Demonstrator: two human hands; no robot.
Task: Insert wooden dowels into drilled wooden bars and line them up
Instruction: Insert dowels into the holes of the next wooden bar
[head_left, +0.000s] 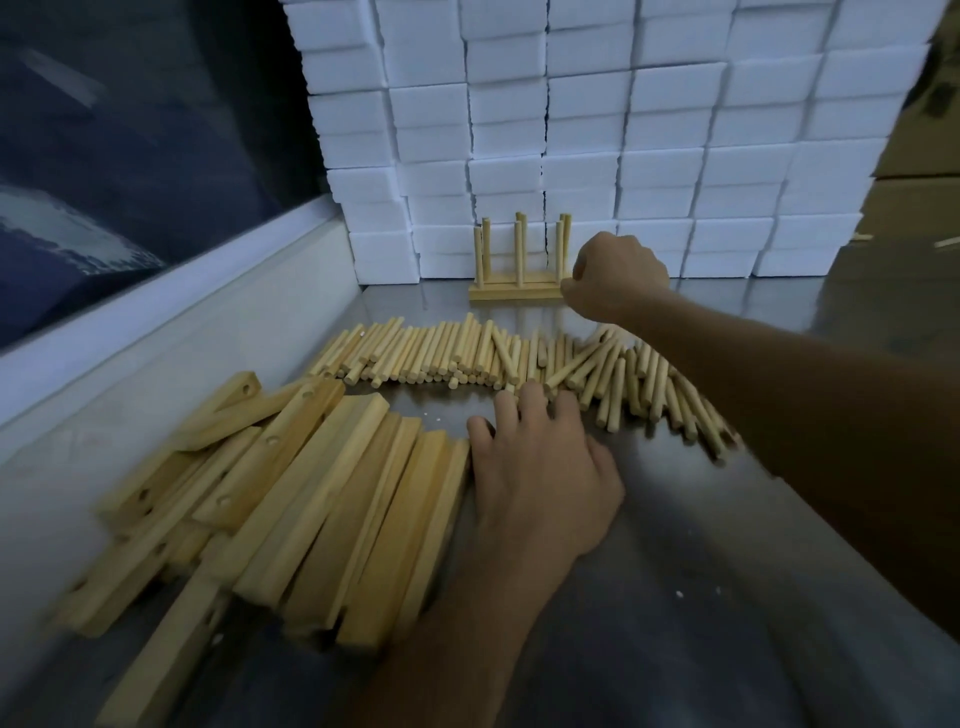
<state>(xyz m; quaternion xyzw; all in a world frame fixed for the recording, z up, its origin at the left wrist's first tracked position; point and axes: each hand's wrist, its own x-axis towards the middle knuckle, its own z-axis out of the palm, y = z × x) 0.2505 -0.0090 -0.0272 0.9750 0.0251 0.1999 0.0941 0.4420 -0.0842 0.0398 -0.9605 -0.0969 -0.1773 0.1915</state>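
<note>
Two assembled bars (514, 292) stand against the foam wall, each with upright dowels (518, 249) in it. My right hand (618, 275) is at their right end, fingers curled, and seems to pinch the end of the front bar; the fingertips are hidden. A long heap of loose dowels (467, 353) lies across the middle of the table. A pile of drilled wooden bars (291, 493) lies at the near left. My left hand (540, 467) lies flat on the table beside the pile, fingers spread, its fingertips touching the near ends of some dowels.
A wall of stacked white foam blocks (597, 130) closes the back of the steel table (701, 597). A white ledge (171, 312) and dark panel run along the left. Cardboard boxes (924, 156) stand at the far right.
</note>
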